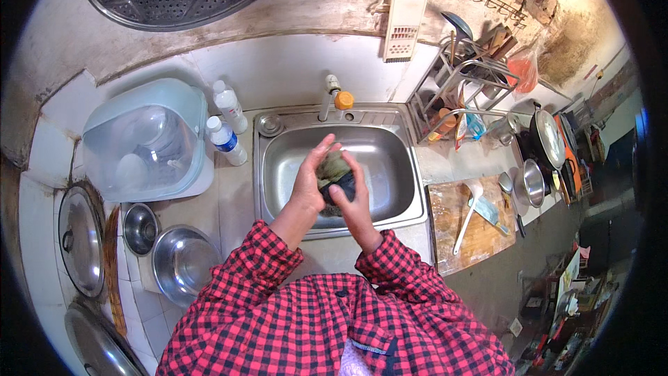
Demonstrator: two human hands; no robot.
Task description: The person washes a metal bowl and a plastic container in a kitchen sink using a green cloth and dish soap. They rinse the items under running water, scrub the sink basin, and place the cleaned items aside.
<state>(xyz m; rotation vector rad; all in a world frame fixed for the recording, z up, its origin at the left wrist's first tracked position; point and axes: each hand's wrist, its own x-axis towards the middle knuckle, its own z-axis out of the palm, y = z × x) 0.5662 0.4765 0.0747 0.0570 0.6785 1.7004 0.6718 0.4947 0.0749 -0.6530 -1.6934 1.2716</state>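
Observation:
Between my two hands, over the steel sink (pixel 282 167), is a rounded bundle (pixel 335 173). It is mottled olive-green above and black below; what it is made of cannot be told. My left hand (pixel 309 180) cups it from the left, fingers pointing up. From the right, my right hand (pixel 357 198) grips it, with the thumb across the black part. A faucet with an orange knob (pixel 344 100) rises behind the sink, beyond my fingertips. The palms hide part of the bundle.
Left of the sink stand two plastic bottles (pixel 227 141), a lidded plastic box (pixel 141 141) and a steel basin (pixel 185 263). To the right are a wooden cutting board (pixel 449 224) with a white ladle (pixel 467 216) and cleaver (pixel 486 213), and a metal rack (pixel 459 75).

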